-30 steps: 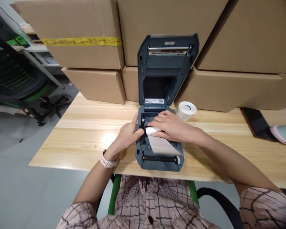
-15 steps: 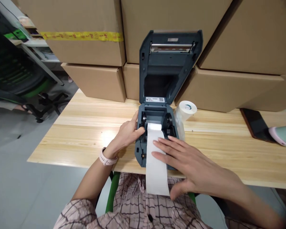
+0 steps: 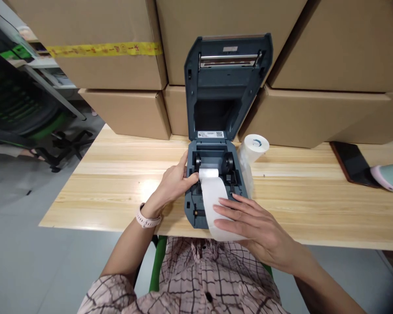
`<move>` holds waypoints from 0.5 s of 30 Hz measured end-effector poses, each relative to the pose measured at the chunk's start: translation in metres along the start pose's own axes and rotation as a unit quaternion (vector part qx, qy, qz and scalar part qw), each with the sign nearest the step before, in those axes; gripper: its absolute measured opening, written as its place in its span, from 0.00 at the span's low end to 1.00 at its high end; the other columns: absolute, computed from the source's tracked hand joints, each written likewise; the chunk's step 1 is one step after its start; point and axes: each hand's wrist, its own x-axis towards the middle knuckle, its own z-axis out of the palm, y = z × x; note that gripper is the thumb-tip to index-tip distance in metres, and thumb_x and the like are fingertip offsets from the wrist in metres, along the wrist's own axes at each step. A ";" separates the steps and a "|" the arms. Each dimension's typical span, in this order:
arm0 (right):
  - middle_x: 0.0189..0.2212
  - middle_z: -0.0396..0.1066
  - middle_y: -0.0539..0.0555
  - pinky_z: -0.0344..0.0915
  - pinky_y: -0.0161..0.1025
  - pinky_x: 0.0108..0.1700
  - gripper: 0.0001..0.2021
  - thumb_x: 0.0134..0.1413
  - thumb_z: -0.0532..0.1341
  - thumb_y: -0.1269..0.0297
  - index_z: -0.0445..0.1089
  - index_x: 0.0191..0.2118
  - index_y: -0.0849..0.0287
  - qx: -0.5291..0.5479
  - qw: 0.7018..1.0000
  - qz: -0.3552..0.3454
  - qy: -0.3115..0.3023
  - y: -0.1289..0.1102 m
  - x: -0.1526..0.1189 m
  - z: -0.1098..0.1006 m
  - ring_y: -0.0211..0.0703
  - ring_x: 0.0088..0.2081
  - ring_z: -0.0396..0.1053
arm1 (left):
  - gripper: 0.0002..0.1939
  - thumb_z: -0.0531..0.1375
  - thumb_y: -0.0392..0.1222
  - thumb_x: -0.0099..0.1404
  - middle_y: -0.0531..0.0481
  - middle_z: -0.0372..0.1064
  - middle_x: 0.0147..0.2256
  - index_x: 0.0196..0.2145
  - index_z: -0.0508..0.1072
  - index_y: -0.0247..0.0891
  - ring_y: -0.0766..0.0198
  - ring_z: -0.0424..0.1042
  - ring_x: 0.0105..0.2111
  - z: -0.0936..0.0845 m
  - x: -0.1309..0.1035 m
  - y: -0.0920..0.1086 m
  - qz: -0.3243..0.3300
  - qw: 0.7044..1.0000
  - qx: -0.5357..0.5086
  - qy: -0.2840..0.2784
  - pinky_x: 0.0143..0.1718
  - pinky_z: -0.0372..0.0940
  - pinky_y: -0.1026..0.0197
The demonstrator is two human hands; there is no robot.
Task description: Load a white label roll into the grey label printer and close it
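A dark grey label printer (image 3: pixel 192 198) sits on the table with its lid (image 3: pixel 212 80) raised. My left hand (image 3: pixel 174 183) grips the printer's left side, thumb over the top edge and fingers along the outer wall. Inside lies a small white label roll (image 3: pixel 208 173) between two black holders. Its loose label strip (image 3: pixel 214 198) runs forward over the printer's front. My right hand (image 3: pixel 252 224) has its fingers lying over the strip's front part, which bends rightward under the palm. The right thumb and the strip's end are hidden below the hand.
Another white roll (image 3: pixel 254 146) in clear wrap stands right of the printer. Cardboard boxes (image 3: pixel 124 113) are stacked behind it. A phone (image 3: pixel 353 163) and a green cup with a pink rim (image 3: pixel 391 176) lie at the right. The wooden table's (image 3: pixel 94 196) front edge is close to my body.
My right hand has closed on the strip, its thumb passing underneath. The strip's hanging end is now drawn up and curved rightward. My left hand stays on the printer; the view has shifted slightly.
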 end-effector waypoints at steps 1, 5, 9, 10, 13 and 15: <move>0.62 0.74 0.55 0.56 0.48 0.74 0.16 0.73 0.55 0.65 0.69 0.61 0.58 0.009 1.000 0.003 -0.001 0.001 -0.001 -0.002 0.40 0.71 0.61 | 0.40 0.57 0.52 0.65 0.59 0.62 0.21 0.72 0.56 0.38 0.62 0.63 0.23 0.000 0.000 0.000 0.001 1.000 0.000 0.000 0.27 0.54 0.61; 0.62 0.74 0.55 0.55 0.47 0.74 0.16 0.73 0.55 0.63 0.71 0.61 0.58 0.030 0.999 0.012 0.001 0.001 -0.004 -0.004 0.40 0.70 0.63 | 0.41 0.58 0.54 0.66 0.58 0.63 0.23 0.72 0.55 0.38 0.61 0.64 0.24 0.000 0.000 -0.001 -0.009 1.000 0.004 -0.005 0.28 0.55 0.61; 0.62 0.74 0.56 0.55 0.49 0.74 0.17 0.73 0.56 0.63 0.71 0.61 0.57 0.023 1.000 0.016 0.011 -0.002 -0.005 -0.001 0.41 0.69 0.64 | 0.40 0.58 0.55 0.67 0.58 0.64 0.23 0.71 0.57 0.38 0.61 0.63 0.24 0.001 0.000 -0.002 -0.006 1.000 -0.001 -0.006 0.29 0.55 0.60; 0.62 0.73 0.56 0.55 0.48 0.74 0.17 0.73 0.56 0.63 0.71 0.61 0.57 0.019 1.000 0.017 0.013 -0.003 -0.006 0.000 0.41 0.69 0.64 | 0.40 0.58 0.55 0.67 0.58 0.64 0.23 0.72 0.57 0.38 0.61 0.63 0.23 0.001 0.000 -0.002 -0.005 1.000 -0.002 -0.006 0.29 0.55 0.60; 0.62 0.73 0.56 0.56 0.47 0.73 0.16 0.73 0.56 0.64 0.71 0.61 0.56 0.007 0.999 0.024 0.022 -0.006 -0.007 0.003 0.41 0.68 0.64 | 0.41 0.58 0.55 0.68 0.58 0.65 0.23 0.73 0.54 0.39 0.61 0.63 0.23 0.001 0.000 -0.002 -0.007 1.000 -0.002 -0.003 0.28 0.55 0.61; 0.63 0.73 0.56 0.58 0.48 0.72 0.16 0.73 0.56 0.63 0.71 0.61 0.56 0.004 0.999 0.028 0.027 -0.008 -0.007 0.005 0.41 0.68 0.65 | 0.42 0.59 0.55 0.68 0.57 0.66 0.24 0.73 0.53 0.41 0.61 0.64 0.23 0.001 0.000 -0.001 -0.011 1.000 -0.004 -0.003 0.28 0.55 0.61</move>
